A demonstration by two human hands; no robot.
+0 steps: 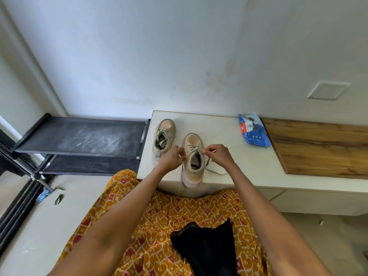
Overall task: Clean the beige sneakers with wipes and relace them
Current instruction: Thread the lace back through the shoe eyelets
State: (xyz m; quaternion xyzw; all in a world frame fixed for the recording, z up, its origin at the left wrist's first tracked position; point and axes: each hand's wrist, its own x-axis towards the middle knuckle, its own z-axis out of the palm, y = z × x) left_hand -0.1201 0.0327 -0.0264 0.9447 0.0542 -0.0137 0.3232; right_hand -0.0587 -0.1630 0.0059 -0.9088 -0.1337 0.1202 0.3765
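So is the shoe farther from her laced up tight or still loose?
Loose. The farther sneaker stands upright on the white counter, its grey laces slack and gaping over an open tongue. Both hands work on the nearer sneaker instead.

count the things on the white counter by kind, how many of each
beige sneakers: 2
blue wipes pack: 1
wooden board: 1
total: 4

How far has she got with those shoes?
Wiping looks finished: the blue wipes pack lies aside on the white counter. In hand: the left hand and right hand pinch the lace ends of the near sneaker. Left: the far sneaker, its laces loose.
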